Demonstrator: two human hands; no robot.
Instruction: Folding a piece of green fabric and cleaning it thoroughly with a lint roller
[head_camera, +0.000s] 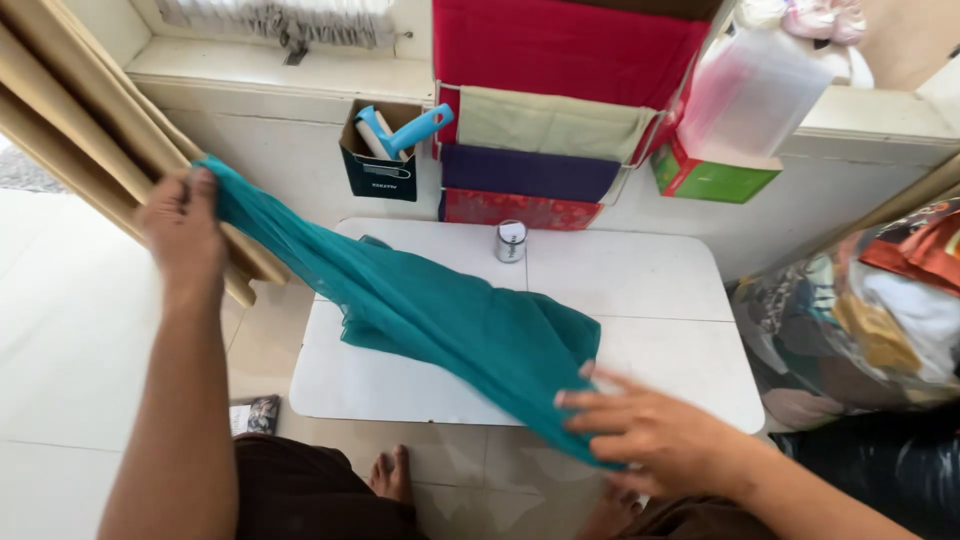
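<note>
A teal sheer cloth (440, 320) stretches across a low white table (640, 290). My left hand (183, 228) is raised at the left, pinching one end of the cloth in the air. My right hand (650, 430) grips the other end near the table's front edge, fingers closed over the fabric. The middle of the cloth sags onto the tabletop.
A small metal tin (510, 241) stands at the table's back. Behind it a dark box with a blue lint roller (400, 132), folded fabrics (530, 172) and a green box (712, 178) lean at the wall. A full patterned bag (860, 320) sits right. Beige curtain (70, 120) hangs left.
</note>
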